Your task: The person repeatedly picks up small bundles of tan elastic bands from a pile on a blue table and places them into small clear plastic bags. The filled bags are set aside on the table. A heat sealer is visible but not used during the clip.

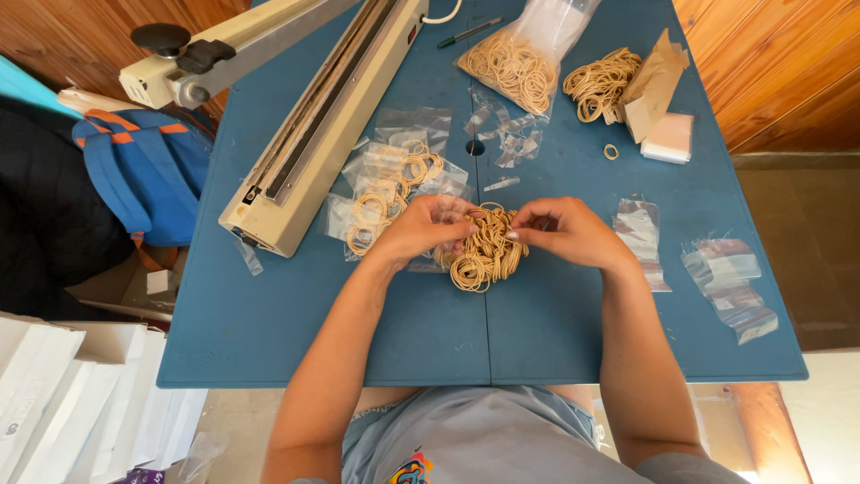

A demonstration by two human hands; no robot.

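we take the heat sealer [313, 116] as our landmark: it lies slantwise across the far left of the blue desk [269, 323]. nearer us and to its right sits the clump of tan rubber bands [486, 251], resting on the desk about at its middle seam.

our left hand [421, 229] meets the clump from the sealer side, fingertips pinched together on a few bands at its upper left edge. our right hand [564, 231] comes from the side away from the sealer, its grip likewise closed on strands at the upper right edge. both hands touch the clump — neither is nearer than the other — and it lies between them and slightly toward us. its long axis runs roughly from far to near, a little slanted.

just beside the sealer lie small clear bags with bands inside [390, 184]; farther right of it, a large open bag of bands [515, 63], a loose heap of bands [600, 81], and empty clear bags [730, 282].
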